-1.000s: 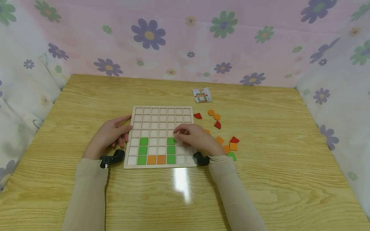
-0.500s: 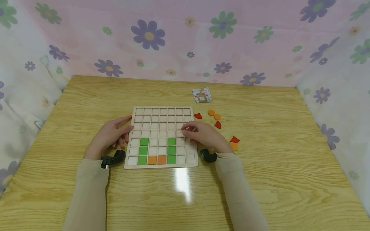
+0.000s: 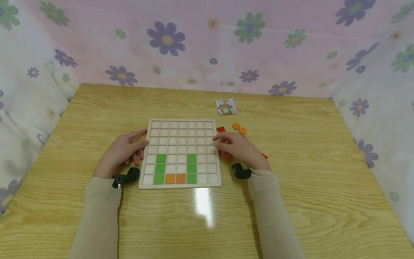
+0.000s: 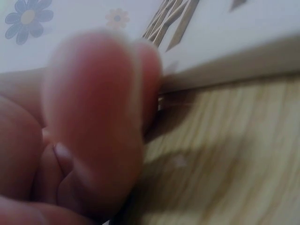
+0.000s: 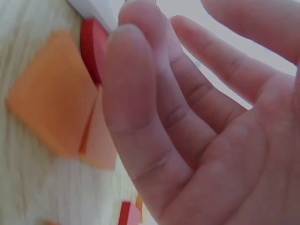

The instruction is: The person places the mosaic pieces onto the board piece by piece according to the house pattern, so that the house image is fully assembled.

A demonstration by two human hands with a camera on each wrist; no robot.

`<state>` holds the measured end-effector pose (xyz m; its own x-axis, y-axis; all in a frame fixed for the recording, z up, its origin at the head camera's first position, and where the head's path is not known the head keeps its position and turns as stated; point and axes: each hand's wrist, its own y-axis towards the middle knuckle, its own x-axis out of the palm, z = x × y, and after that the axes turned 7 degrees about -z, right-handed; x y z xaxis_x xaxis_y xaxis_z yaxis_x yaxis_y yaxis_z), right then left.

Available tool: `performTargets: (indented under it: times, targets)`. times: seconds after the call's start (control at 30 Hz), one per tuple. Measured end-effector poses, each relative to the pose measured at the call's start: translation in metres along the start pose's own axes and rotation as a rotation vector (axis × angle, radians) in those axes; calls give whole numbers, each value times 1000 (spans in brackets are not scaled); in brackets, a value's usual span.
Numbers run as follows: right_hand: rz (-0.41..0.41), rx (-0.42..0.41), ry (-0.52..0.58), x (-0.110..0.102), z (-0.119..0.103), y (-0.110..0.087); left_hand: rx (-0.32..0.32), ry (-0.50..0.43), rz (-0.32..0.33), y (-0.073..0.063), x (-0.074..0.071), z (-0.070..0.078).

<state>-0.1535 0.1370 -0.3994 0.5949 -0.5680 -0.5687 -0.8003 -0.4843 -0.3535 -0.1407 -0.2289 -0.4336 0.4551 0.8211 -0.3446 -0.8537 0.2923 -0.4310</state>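
- Passage: ran across the table [image 3: 168, 223] between sleeves [image 3: 97, 216].
- Obstacle: left hand [image 3: 121, 153], blocked the board's [image 3: 181, 186] left edge.
- Obstacles: right hand [image 3: 240, 148] and tiles [image 5: 49, 98], crowded its right.

Table [image 3: 323, 162]: yellowish wood-grain top. Near its middle lies flat pale wooden grid board [image 3: 176, 141]. Bright light reflection [image 3: 203, 207] on near side of board. Beyond board, toward far edge of table, small picture card [image 3: 226, 106]. Right of board, two orange discs [image 3: 236, 126] side by side; just beside board, red piece [image 3: 221, 129]. Right wrist view: orange square [image 5: 51, 98] against second orange piece [image 5: 104, 136], mostly hidden. Farther right, red tip [image 3: 265, 156] of another piece.
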Motion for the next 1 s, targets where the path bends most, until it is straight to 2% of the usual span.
performTargets:
  times: [0.1,0.5,0.8,1.0]
  targets:
    - [20,5,-35,-5,4,-4,2,1,4,0,0,0]
    - [60,44,-45,-23,18,-13,4,-25,18,-1,1,0]
    - [62,63,-82,-26,27,-16,5,-34,12,-1,2,0]
    - [24,93,-88,-25,29,-16,4,-53,10,-1,2,0]
